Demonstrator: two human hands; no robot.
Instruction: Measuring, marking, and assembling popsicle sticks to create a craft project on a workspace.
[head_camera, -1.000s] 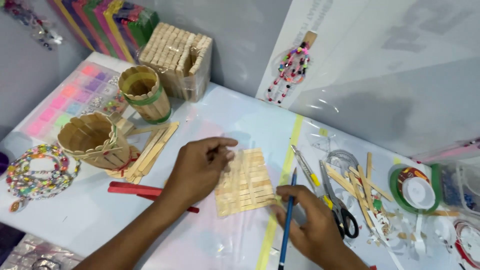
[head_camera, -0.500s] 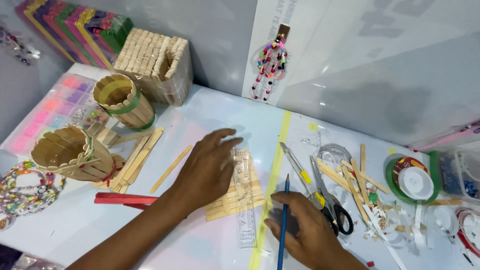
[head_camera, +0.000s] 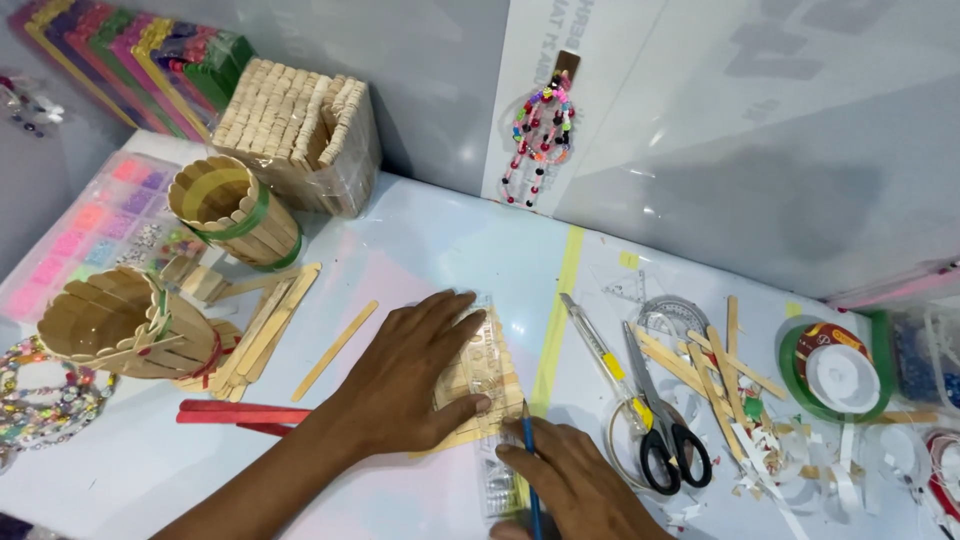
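My left hand (head_camera: 408, 375) lies flat, fingers spread, on a clear plastic ruler (head_camera: 497, 480) laid over a panel of wooden craft sticks (head_camera: 500, 375) on the white table. My right hand (head_camera: 580, 487) grips a blue pencil (head_camera: 528, 470) with its tip at the ruler's right edge, near the panel's lower right corner. A loose wooden stick (head_camera: 335, 350) lies just left of my left hand.
Two stick-built cups (head_camera: 232, 210) (head_camera: 115, 325), a stick box (head_camera: 300, 135) and red sticks (head_camera: 240, 413) sit at the left. A utility knife (head_camera: 598, 352), black scissors (head_camera: 665, 430), loose sticks (head_camera: 700, 360), a tape roll (head_camera: 838, 372) and paper scraps lie at the right. Beads hang on the wall (head_camera: 540, 125).
My left hand slid from the panel's left side onto its top, pressing the ruler down. My right hand moved in with the pencil to the ruler's edge. The view shifted nearer.
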